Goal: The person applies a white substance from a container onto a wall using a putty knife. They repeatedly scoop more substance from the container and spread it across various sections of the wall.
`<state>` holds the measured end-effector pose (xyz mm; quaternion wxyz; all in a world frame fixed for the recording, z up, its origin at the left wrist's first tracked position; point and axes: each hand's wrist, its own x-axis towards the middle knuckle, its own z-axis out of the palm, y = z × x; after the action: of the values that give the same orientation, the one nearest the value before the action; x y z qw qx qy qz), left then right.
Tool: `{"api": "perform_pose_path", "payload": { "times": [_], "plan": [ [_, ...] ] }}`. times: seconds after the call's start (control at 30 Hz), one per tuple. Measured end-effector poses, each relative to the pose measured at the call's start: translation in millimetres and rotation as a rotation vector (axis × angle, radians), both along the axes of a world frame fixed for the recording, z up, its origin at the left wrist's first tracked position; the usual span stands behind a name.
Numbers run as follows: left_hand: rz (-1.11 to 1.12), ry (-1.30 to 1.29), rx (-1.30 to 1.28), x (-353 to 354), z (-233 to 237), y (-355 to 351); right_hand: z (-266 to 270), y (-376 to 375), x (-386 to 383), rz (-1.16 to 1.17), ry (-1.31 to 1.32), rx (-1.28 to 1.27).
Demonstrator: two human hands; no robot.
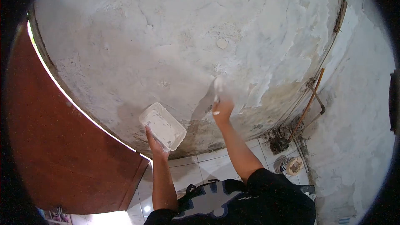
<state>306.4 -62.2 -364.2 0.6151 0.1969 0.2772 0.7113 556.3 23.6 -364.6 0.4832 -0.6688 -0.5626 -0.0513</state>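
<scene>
My left hand (pixel 156 143) is closed on the lower left edge of a white rectangular plastic tub (pixel 180 139), tilted with its mouth facing me. Pale putty (pixel 160 124) coats the inside. Smeared by motion, my right hand (pixel 223 109) grips what looks like a putty knife (pixel 218 85), its pale blade at the wall surface. White residue shows on a finger. Both hands are in front of a patchy grey-white wall (pixel 183 58) with rough spots, peeling edges and a round pale patch (pixel 222 43) above the knife.
On the left stands a reddish-brown door panel (pixel 71 141) with light along its edge. Pipes (pixel 310 98) run down the right corner. An open container (pixel 294 165) is on the white tiled floor (pixel 183 175). A second wall (pixel 354 141) is at right.
</scene>
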Motion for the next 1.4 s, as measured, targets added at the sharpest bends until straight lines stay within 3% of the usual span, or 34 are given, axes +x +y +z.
{"api": "perform_pose_path", "payload": {
  "times": [0.07, 0.2, 0.27, 0.3, 0.37, 0.5, 0.57, 0.6, 0.67, 0.77, 0.8, 0.87, 0.93, 0.97, 1.03, 1.1, 1.17, 1.23, 1.4],
  "plan": [
    [-0.011, -0.006, -0.021, 7, 2, 2, -27, -4, -2, 0.104, -0.439, 0.116],
    [-0.052, 0.006, -0.009, 22, 3, 12, -67, -14, 13, 0.259, -0.468, -0.001],
    [-0.071, 0.025, -0.011, 24, 4, 12, -68, -21, 30, 0.345, -0.211, -0.370],
    [-0.074, 0.022, 0.006, 24, -1, 13, -66, -22, 38, 0.339, -0.204, -0.363],
    [-0.079, 0.009, 0.034, 27, 1, 15, -52, -15, 54, 0.292, -0.200, -0.130],
    [-0.066, -0.056, -0.020, 25, -5, 10, 37, -18, 24, 0.163, -0.010, -0.025],
    [-0.073, -0.103, -0.007, 17, -15, 10, 50, -5, 5, -0.002, -0.369, 0.400],
    [-0.076, -0.107, 0.005, 13, -20, 9, 41, 6, -3, 0.006, -0.381, 0.404],
    [-0.070, -0.124, 0.023, 14, -21, 9, -3, 33, -10, 0.086, -0.395, 0.146],
    [-0.028, -0.135, -0.018, 7, -11, 3, -67, 21, -8, 0.060, -0.500, 0.179],
    [-0.002, -0.092, 0.004, 8, -10, 4, -80, 5, -2, 0.091, -0.516, 0.072],
    [0.031, -0.042, 0.031, 9, -4, 4, -78, -6, 15, 0.128, -0.526, -0.027],
    [0.018, -0.028, 0.002, 12, 3, -2, -46, -20, 26, 0.147, -0.290, -0.655],
    [0.017, -0.022, -0.005, 13, -1, -5, -36, -25, 32, 0.149, -0.284, -0.661],
    [-0.008, -0.067, -0.007, 13, -7, -1, -14, -21, 41, 0.095, -0.039, -0.139],
    [-0.013, -0.067, 0.009, 16, -10, 2, 13, -7, 48, 0.088, -0.169, 0.201],
    [-0.020, -0.067, 0.005, 16, -17, 0, 73, -5, 33, 0.189, -0.035, 0.312],
    [-0.033, -0.056, 0.001, 14, -21, 1, 100, 5, 16, 0.189, -0.144, 0.343],
    [-0.023, -0.044, 0.018, 10, -17, -1, 54, 25, -6, 0.122, -0.412, 0.285]
  ]
}}
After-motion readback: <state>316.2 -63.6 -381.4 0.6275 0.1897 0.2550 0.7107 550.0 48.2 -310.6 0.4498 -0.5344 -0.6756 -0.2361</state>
